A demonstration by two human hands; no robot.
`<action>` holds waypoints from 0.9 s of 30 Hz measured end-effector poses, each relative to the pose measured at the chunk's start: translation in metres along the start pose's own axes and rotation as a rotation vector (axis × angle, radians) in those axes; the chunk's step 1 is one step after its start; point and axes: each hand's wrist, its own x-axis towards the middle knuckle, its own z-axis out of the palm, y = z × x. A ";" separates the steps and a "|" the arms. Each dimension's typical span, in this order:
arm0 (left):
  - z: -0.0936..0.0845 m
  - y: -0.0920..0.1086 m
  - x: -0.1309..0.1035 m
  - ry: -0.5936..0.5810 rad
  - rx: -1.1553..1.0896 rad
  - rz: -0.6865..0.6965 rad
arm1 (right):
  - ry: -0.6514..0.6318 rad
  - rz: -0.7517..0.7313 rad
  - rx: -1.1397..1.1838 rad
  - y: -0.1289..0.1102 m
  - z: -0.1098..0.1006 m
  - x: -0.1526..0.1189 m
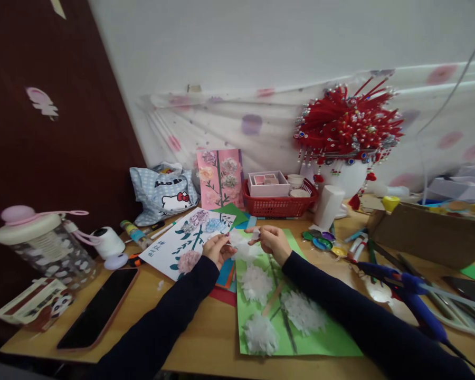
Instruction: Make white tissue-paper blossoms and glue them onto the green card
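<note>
The left hand (218, 250) has its grip pinched, thumb against fingers, at the near-left edge of a thin white tissue piece (239, 240), which lies between the two hands above the far part of a green sheet (301, 342). The right hand (275, 244) points leftward with its index finger out, a small white scrap (256, 234) at its fingertips; whether its grip is closed on that scrap I cannot tell. The tissue's outline blurs into the white behind it, so its long axis cannot be told. On the green sheet, a dark stem (288, 326) runs away from the person, leaning left toward its far end, with white ruffled flowers (261, 333) on both sides. The white flower picture (162, 258) beside it slants away to the right and bears a handwritten column of characters, too small to read surely. Behind, on the worktop (198, 338), a blue checked bag (164, 192) shows a bow-wearing cat and part of a word, "LLO KI". At left, a panda-printed box (34, 306) carries blurred lettering, near a dark-screened phone (98, 309) whose long axis runs away and rightward.
</note>
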 end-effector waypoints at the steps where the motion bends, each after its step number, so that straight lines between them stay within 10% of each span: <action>1: 0.000 -0.001 -0.001 -0.021 -0.008 -0.013 | 0.050 -0.006 0.035 -0.001 0.000 0.000; 11: 0.028 -0.005 0.000 0.003 0.038 0.083 | 0.109 0.054 -0.085 -0.017 0.012 -0.008; 16: 0.022 -0.008 -0.002 -0.019 0.092 0.085 | -0.027 -0.149 -0.318 0.000 0.017 -0.017; 27: 0.024 -0.006 -0.016 -0.175 0.209 0.115 | -0.072 -0.113 -0.362 0.010 0.009 -0.019</action>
